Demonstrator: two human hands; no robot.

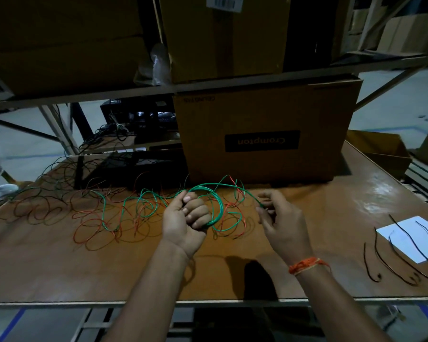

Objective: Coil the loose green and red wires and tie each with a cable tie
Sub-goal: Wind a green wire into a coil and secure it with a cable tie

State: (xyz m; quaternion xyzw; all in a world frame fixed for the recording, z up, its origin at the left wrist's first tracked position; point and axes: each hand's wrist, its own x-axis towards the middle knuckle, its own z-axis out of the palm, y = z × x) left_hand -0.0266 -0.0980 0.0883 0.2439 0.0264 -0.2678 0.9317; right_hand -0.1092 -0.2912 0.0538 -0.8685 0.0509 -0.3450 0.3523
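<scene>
Your left hand (187,218) holds a closed grip on the green wire (219,206) coil above worktop (331,193) centre; your right hand (279,215) pinches its tail at 3 o'clock. The wire appears light and springy: hold where loops cross.

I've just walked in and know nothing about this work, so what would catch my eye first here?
Most striking is the bright green wire, looped into a coil gripped by the left hand mid-table, while the right hand pinches its strand. Red wires sprawl in loose curls across the brown table to the left. Behind stands a big cardboard box, its label upside down.
</scene>
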